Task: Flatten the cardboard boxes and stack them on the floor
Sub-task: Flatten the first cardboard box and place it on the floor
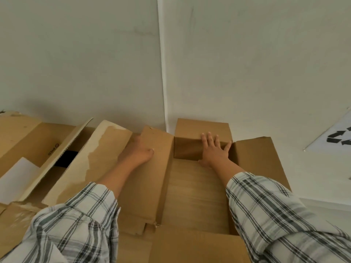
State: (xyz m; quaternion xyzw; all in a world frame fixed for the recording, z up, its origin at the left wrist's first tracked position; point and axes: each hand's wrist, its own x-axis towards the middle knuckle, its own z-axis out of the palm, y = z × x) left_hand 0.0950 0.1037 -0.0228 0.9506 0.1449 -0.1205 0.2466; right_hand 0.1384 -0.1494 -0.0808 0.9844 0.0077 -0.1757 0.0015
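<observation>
A brown cardboard box (195,194) stands open in front of me, its flaps spread outward. My right hand (214,149) lies flat with spread fingers against the box's far inner wall and the fold of the far flap (203,128). My left hand (137,154) grips the upper edge of the left flap (152,177); the thumb shows on the flap's face and the fingers are hidden behind it. To the left a second opened box (57,158) with torn, peeled flaps lies among more cardboard.
White walls meet in a corner (163,73) right behind the boxes. A paper sign with a recycling symbol (336,137) hangs on the right wall. A white sheet (17,177) lies in the left box. Flat cardboard (11,221) covers the floor at lower left.
</observation>
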